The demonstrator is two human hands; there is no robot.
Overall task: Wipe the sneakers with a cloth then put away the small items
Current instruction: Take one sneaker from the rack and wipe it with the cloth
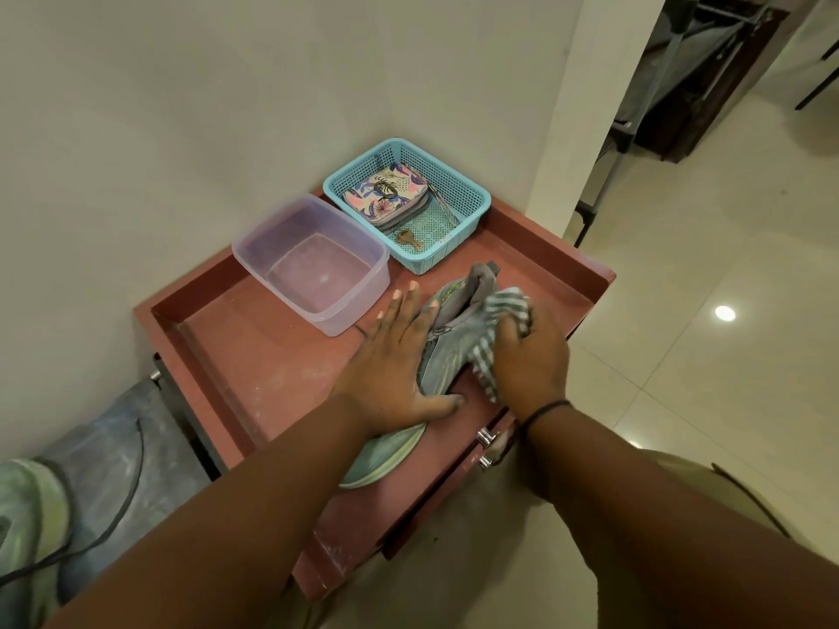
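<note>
Left hand (399,370) lies spread flat on a grey sneaker (447,351) on the bench (254,356); right hand (531,356) clutches a striped cloth (504,311) against it

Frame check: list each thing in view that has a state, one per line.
Sneaker: lying on the red table, toe toward the person.
Striped cloth: bunched, pressed on the sneaker.
Left hand: flat, steadying the sneaker.
Right hand: gripping the cloth.
Clear tub: open, lidless.
Blue basket: holds a floral pouch.

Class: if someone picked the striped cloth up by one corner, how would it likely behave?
The cloth would probably hang limp: it already bunches and drapes over the sneaker under the right hand. It looks thin, so likely light, and unlikely to slip.
</note>
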